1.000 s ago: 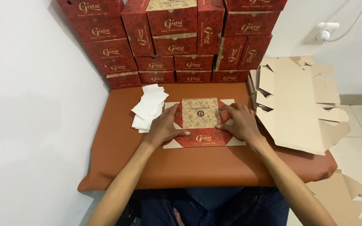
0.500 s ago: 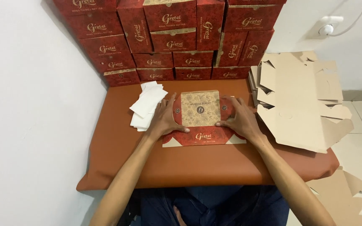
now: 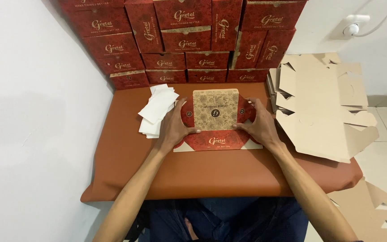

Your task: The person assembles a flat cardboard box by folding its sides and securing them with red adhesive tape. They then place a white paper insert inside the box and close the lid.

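While both hands press on it from either side, the red and tan box blank lies flat near the middle of the table, its tan square panel facing up and a red flap spread toward the person along the near edge. The left hand rests palm down on the blank's left red wing, fingers spread and the thumb reaching to the lower left corner of the tan panel; it presses the card rather than closing around it. The right hand mirrors it on the right wing, fingers laid flat over the red flap and the thumb touching the tan panel's lower right corner, likewise pressing and not clenched.

Just beside the left hand, toward the wall, a loose stack of white paper sheets lies fanned on the brown table top, its edge nearly touching the blank. Behind the blank, against the back of the table, finished red boxes are piled in several rows, some upright and some on their side. To the right, a heap of unfolded brown cardboard blanks overhangs the table's right edge, plain side up. More cardboard pieces lie on the tiled floor below, beside the person's right forearm.
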